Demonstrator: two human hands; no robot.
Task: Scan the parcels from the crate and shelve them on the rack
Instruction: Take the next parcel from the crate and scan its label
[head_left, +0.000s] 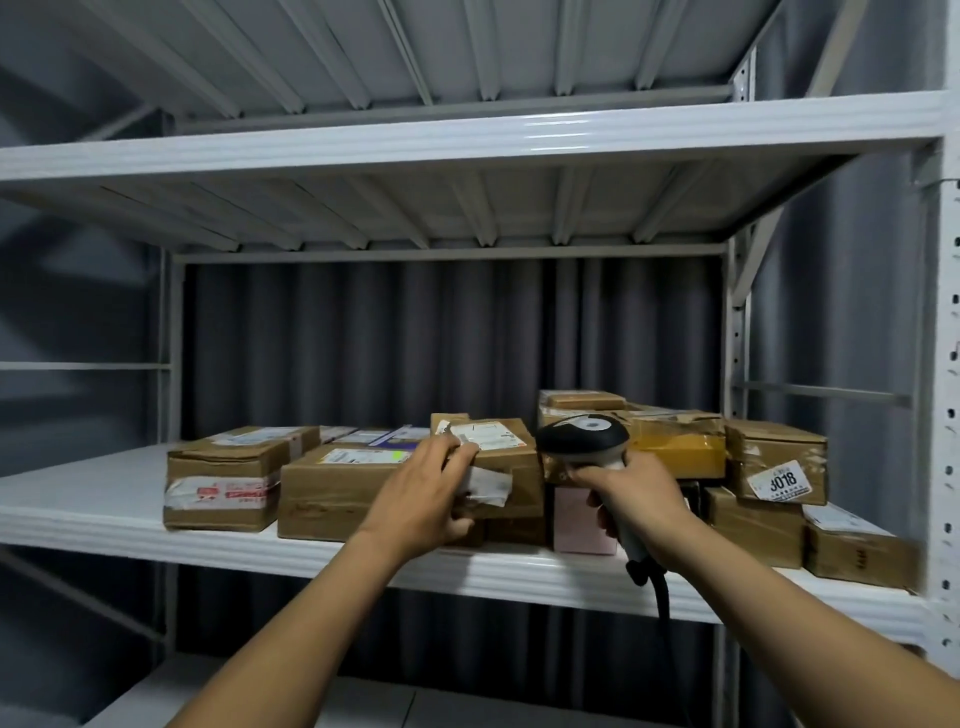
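1. Our left hand (426, 488) grips a brown parcel (506, 467) by its near left corner, fingers curled over the top edge. The parcel is on the rack's middle shelf (78, 493), on top of a pink box (576, 525).
2. Our right hand (641, 501) is wrapped round the handle of the scanner (582, 439). The scanner's head is just at three o'clock of the parcel.
3. We judge the job well along. Two cartons (228, 478) stand at nine o'clock of the held parcel. At three o'clock there is a stack, including a box labelled 3018 (779, 460).
4. We cannot tell whether this parcel has been scanned, or whether it is fully set down.
5. The crate is out of view, so we cannot say how many parcels remain. Bare shelf shows farther out at nine o'clock.
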